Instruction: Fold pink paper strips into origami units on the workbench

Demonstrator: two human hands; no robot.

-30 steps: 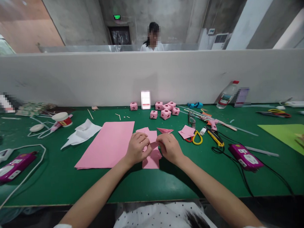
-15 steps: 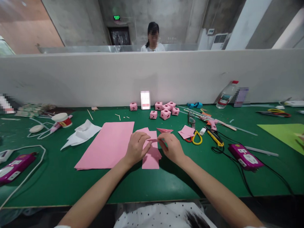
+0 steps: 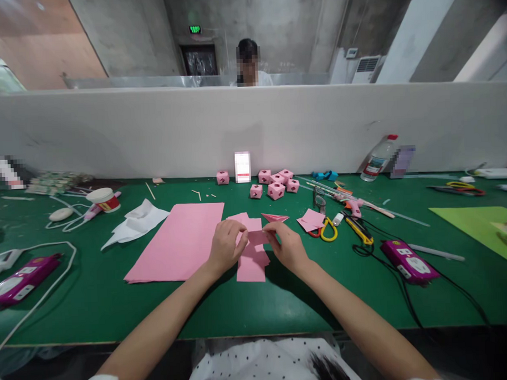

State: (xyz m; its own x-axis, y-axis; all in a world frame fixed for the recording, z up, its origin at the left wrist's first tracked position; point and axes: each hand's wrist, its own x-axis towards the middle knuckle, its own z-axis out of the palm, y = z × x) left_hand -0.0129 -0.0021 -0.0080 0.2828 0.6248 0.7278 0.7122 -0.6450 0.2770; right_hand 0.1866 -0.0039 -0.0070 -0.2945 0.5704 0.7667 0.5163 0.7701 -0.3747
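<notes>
My left hand (image 3: 227, 245) and my right hand (image 3: 285, 245) both pinch a small folded pink paper piece (image 3: 257, 237) between them, held just above a stack of small pink squares (image 3: 251, 265) on the green table (image 3: 257, 306). A large pink sheet (image 3: 178, 240) lies left of my left hand. A folded pink triangle (image 3: 274, 217) rests just beyond my right hand. Several finished pink paper cubes (image 3: 275, 186) sit further back near the white partition.
Yellow-handled scissors (image 3: 327, 230), a glue gun (image 3: 354, 207), a yellow knife (image 3: 359, 229) and a purple power strip (image 3: 409, 260) with black cable lie right. White crumpled paper (image 3: 136, 220), a glue jar (image 3: 104, 198) and another purple strip (image 3: 21, 277) lie left. A lime sheet (image 3: 477, 226) is far right.
The small pink piece has been unfolded slightly wider between my fingers, and both hands shifted a little. The person behind the partition moved left.
</notes>
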